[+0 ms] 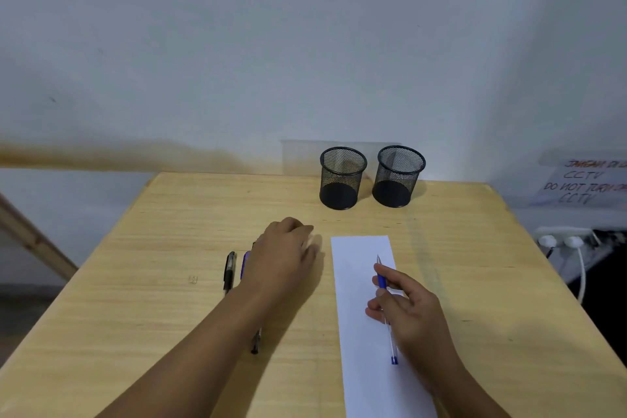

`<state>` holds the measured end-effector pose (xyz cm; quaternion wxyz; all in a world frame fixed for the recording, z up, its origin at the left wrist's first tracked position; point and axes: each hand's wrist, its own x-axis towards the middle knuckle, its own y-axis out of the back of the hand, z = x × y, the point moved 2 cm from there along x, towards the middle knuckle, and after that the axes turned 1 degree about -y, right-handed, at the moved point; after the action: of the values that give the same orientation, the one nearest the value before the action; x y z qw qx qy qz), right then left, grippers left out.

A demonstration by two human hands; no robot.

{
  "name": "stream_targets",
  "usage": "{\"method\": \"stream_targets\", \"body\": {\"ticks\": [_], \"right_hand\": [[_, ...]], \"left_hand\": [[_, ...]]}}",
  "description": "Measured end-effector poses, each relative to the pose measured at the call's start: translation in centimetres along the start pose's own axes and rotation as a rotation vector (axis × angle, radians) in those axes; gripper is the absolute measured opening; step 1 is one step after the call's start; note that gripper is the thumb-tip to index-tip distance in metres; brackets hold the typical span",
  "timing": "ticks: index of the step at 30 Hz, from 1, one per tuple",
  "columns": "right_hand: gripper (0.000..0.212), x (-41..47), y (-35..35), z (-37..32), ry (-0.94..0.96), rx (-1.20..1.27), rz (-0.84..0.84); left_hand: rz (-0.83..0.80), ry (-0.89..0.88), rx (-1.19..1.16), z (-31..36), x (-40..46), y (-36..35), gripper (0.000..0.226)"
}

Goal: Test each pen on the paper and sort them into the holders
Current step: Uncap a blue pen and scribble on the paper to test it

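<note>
Two holders: a pair of black mesh cups stand upright at the far edge of the table (169, 248); the left holder (342, 178) and the right holder (398, 176) sit just beside each other, apart, both looking empty through the mesh
Paper: a narrow white strip (364, 332) lies flat on the wood, running from mid-table toward the near edge, right of centre; no ink marks can be made out on it
Right hand: the right hand (412, 310) rests over the paper, fingers pinched around a blue pen (386, 309); the metal tip points away toward the holders and sits at or just above the sheet, contact impossible to judge; the clear barrel and blue end cap trail back toward the person
Left hand: the left hand (288, 256) lies palm down on the table just left of the paper, fingers curled loosely with knuckles raised; whether it grips anything underneath cannot be told
Loose pens: a black pen (229, 270) lies on the wood left of the left hand; a second, blue-bodied pen (245, 263) shows just beside it, mostly hidden by the wrist; a dark pen (256, 341) pokes out from under the left forearm nearer the person
Backdrop: a pale wall (305, 44) rises behind the table; a handwritten sign (587, 185) reading partly "CCTV" and "DO NOT TURN" hangs at right, above a white power strip (563, 236) with plugs in it
</note>
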<state>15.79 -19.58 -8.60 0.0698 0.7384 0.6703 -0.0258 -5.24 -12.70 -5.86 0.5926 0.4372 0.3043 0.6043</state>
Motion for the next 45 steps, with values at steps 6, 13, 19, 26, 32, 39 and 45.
{"method": "stream_targets", "body": {"ticks": [6, 13, 19, 26, 32, 39, 45], "right_hand": [[0.038, -1.2, 0.4, 0.0, -0.057, -0.021, 0.020], [0.044, -1.0, 0.9, -0.8, -0.074, -0.085, -0.041], [0.044, 1.1, 1.3, -1.9, 0.095, -0.337, 0.024], [0.020, 5.0, -0.5, -2.3, 0.061, -0.096, 0.097], [0.009, 8.1, -2.5, -2.7, 0.092, -0.166, 0.028], [0.014, 9.1, -3.4, -1.5, 0.156, -0.202, 0.028], [0.014, 9.4, -3.4, -0.7, 0.243, -0.346, 0.068]], "left_hand": [[-0.195, -0.215, -0.070, 3.2, -6.9, -1.3, 0.060], [-0.271, -0.307, 0.095, 2.4, -8.2, -3.3, 0.073], [-0.235, -0.331, 0.137, 2.4, -8.4, -3.5, 0.073], [-0.222, -0.291, 0.096, 2.2, -8.4, -3.8, 0.077], [-0.213, -0.282, 0.077, 2.1, -8.2, -3.8, 0.078], [-0.207, -0.271, 0.050, 2.0, -8.0, -3.8, 0.078], [-0.195, -0.273, 0.043, 2.1, -7.9, -3.7, 0.077]]}}
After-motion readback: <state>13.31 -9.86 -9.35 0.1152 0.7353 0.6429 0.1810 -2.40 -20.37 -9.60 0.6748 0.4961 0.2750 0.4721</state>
